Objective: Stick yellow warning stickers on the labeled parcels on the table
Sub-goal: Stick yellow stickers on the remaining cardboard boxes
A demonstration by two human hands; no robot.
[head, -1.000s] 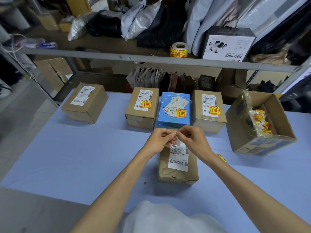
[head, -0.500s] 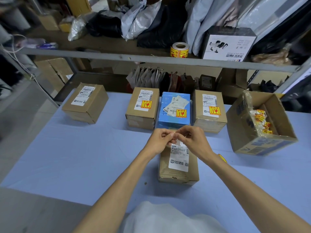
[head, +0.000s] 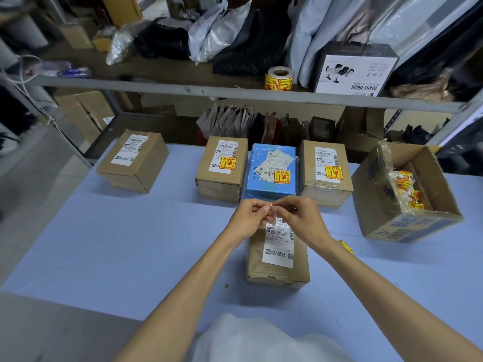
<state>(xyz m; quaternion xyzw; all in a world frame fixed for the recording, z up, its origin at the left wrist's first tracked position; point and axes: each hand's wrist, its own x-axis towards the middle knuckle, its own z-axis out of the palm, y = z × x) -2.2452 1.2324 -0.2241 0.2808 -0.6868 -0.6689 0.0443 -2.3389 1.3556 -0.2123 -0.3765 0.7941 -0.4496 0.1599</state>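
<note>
Smooth blue table [head: 125, 244]; left hand [head: 247, 218] and right hand [head: 300, 218] fingers pinch small sticker [head: 272, 206] over creased cardboard parcel [head: 261, 267].

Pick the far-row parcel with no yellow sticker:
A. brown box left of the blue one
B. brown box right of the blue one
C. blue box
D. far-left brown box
D: the far-left box shows only a white label, while the blue box, the box on its left and the box on its right each bear a yellow sticker.
</note>
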